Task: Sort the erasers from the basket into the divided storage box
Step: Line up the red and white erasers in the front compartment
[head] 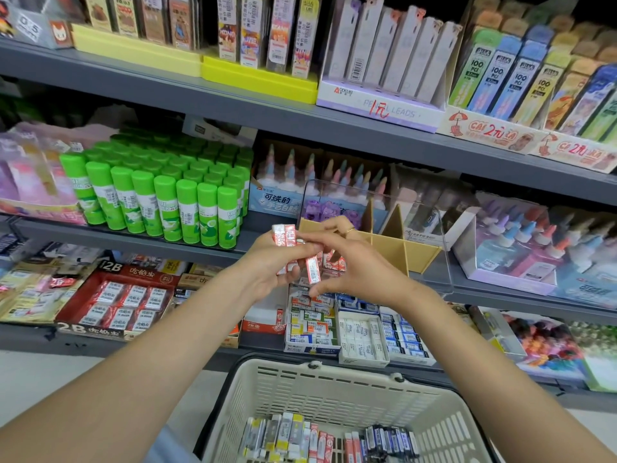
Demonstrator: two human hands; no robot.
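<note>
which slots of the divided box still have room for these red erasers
The tan-divided storage box shows bare floor in its middle and right compartments, between the dividers and the clear right wall. The left compartment, behind both hands, already holds red erasers. The left hand grips a stack; the right hand pinches one.

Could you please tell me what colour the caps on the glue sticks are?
Bright green, in the head view: the glue sticks.

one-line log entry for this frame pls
left hand: grips stack of red erasers | right hand: pinches one red eraser | divided storage box: beyond hands | basket: erasers remain
</note>
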